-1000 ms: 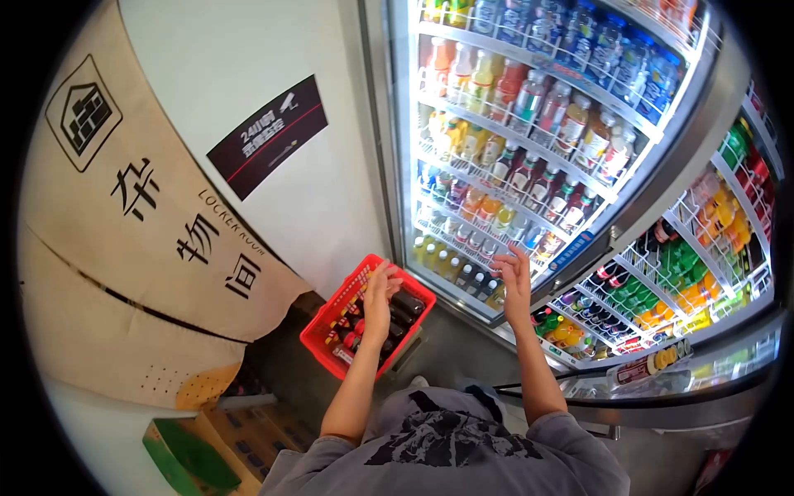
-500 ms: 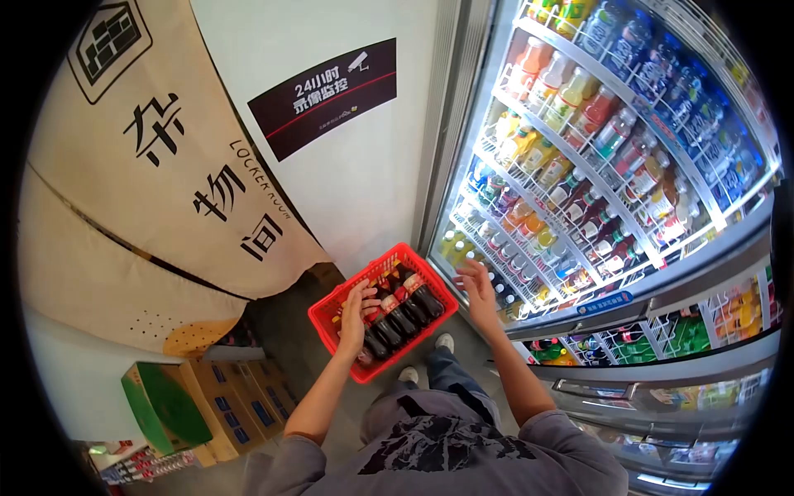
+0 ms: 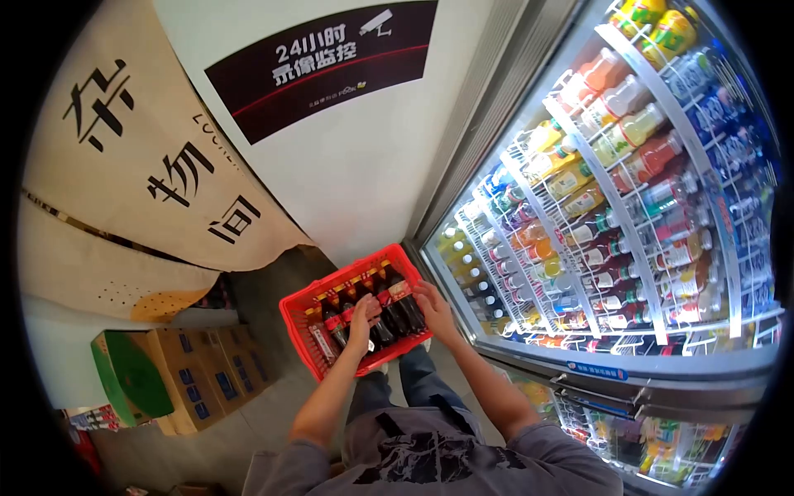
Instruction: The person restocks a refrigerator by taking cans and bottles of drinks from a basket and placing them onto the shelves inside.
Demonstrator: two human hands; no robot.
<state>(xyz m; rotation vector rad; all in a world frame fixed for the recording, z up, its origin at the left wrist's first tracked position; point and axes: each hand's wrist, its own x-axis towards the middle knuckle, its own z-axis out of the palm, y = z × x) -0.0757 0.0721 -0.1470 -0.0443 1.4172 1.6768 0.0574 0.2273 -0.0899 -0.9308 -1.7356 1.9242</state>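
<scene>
A red plastic basket (image 3: 298, 337) stands on the floor near my feet, filled with several dark bottles (image 3: 385, 331) with red labels. Over the middle of the basket hovers my left hand (image 3: 362, 321), fingers apart and holding nothing. My right hand (image 3: 433, 309) is at the basket's right side, its fingers spread beside the rightmost bottle; whether it touches that bottle I cannot tell.
An upright drinks fridge (image 3: 579, 207) with lit shelves of bottles fills the right side. A printed curtain (image 3: 99, 182) hangs at the left above cardboard boxes (image 3: 186, 376). A dark sign (image 3: 322, 66) is on the white wall.
My view has turned toward the fridge and basket. My hands have come down and closer together over the basket, and the bottles in it now show more fully.
</scene>
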